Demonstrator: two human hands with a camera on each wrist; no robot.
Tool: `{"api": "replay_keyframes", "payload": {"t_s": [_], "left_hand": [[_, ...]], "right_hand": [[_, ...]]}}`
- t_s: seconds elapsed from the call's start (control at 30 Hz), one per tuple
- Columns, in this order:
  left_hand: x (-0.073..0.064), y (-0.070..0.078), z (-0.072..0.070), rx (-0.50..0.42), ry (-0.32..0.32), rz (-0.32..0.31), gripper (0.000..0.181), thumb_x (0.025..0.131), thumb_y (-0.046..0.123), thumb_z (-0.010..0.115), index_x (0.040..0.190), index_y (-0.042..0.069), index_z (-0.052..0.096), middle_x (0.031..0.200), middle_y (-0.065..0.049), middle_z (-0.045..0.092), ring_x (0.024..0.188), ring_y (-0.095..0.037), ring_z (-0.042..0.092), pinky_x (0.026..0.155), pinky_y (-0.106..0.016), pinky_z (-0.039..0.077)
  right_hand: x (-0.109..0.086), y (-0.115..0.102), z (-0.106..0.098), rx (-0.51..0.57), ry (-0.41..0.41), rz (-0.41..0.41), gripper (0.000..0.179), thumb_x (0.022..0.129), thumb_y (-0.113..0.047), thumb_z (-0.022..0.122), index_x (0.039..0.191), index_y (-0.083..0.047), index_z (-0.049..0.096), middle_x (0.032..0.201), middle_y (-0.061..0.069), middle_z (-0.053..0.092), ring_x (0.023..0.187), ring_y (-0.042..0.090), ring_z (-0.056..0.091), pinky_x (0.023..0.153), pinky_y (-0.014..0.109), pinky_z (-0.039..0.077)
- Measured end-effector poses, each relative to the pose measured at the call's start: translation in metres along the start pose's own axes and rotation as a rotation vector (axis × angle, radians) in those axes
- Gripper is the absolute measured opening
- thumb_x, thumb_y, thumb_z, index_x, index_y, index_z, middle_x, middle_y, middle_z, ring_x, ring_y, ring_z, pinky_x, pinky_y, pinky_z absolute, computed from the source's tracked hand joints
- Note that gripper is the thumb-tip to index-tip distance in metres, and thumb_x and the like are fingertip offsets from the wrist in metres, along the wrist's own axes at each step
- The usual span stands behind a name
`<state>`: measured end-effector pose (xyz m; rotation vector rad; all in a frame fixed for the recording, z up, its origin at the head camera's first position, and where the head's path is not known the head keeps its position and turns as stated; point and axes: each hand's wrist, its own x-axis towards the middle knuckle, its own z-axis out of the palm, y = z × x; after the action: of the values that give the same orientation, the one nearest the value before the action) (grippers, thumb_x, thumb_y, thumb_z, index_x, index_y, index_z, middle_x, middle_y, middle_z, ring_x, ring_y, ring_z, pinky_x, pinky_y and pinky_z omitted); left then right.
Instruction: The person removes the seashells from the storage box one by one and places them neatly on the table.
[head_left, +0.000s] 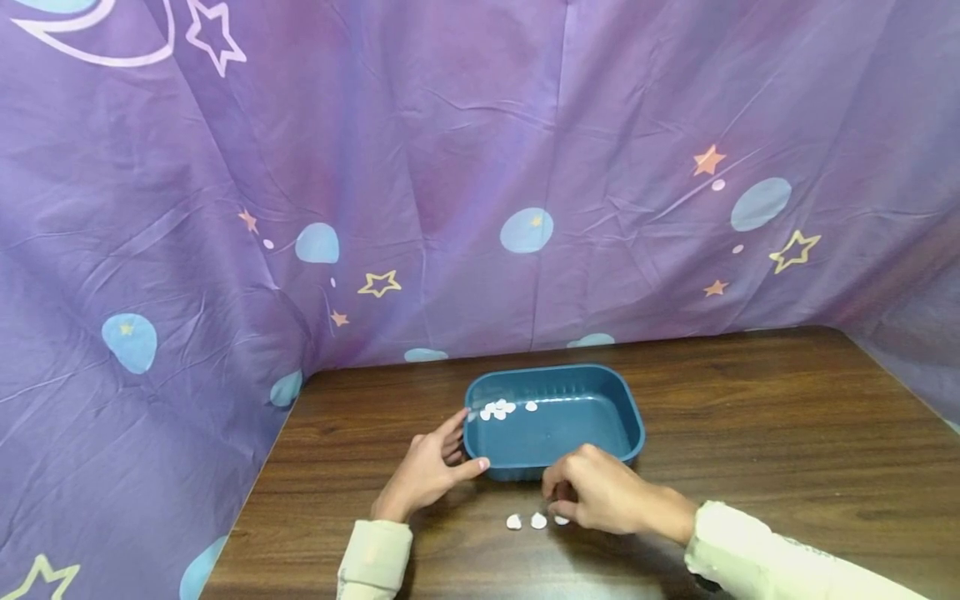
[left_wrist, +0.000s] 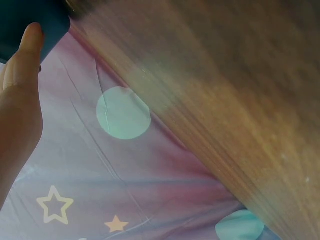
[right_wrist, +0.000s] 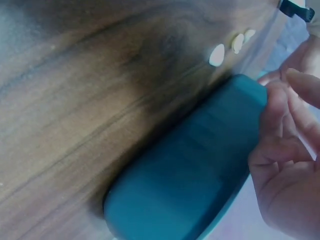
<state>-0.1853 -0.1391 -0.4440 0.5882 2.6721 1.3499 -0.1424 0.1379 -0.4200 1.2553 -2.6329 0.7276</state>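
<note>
A teal plastic basin (head_left: 555, 467) stands on the table. My left hand (head_left: 427, 471) rests against its near left corner, thumb along the near rim and fingers on the left side. In the left wrist view, the thumb (left_wrist: 33, 37) lies straight against the basin wall. Several small white shell-like pieces (head_left: 498, 410) lie inside the basin at the left. On the table in front are three more white pieces (head_left: 538, 521), the rightmost partly hidden by my right hand (head_left: 600, 492). That hand hovers by the near rim, fingers bent; I cannot tell whether it holds anything.
The brown wooden table (head_left: 780, 433) reaches beyond the basin on both sides. Behind it and at its left hangs a purple cloth (head_left: 450, 167) with stars and blue spots. A dark band (right_wrist: 296, 10) shows near a sleeve in the right wrist view.
</note>
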Motion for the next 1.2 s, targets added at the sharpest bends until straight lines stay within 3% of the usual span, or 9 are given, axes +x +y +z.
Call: {"api": "replay_keyframes", "payload": {"t_s": [0.37, 1.2], "left_hand": [[0.001, 0.003, -0.002, 0.012, 0.001, -0.027, 0.089, 0.086, 0.037, 0.079, 0.155, 0.002, 0.035, 0.143, -0.028, 0.054, 0.125, -0.038, 0.063, 0.103, -0.041, 0.057], [0.0, 0.001, -0.001, 0.004, -0.002, -0.012, 0.088, 0.086, 0.037, 0.079, 0.154, 0.002, 0.036, 0.143, -0.028, 0.055, 0.124, -0.037, 0.064, 0.102, -0.039, 0.058]], "right_hand": [[0.013, 0.005, -0.016, 0.151, -0.037, 0.023, 0.008, 0.079, -0.014, 0.08, 0.082, -0.018, 0.074, 0.066, -0.017, 0.066, 0.058, -0.013, 0.047, 0.055, 0.008, 0.045], [0.038, 0.026, -0.034, 0.152, -0.105, 0.104, 0.008, 0.08, -0.013, 0.08, 0.081, -0.019, 0.074, 0.069, -0.015, 0.067, 0.058, -0.008, 0.051, 0.055, 0.012, 0.045]]}}
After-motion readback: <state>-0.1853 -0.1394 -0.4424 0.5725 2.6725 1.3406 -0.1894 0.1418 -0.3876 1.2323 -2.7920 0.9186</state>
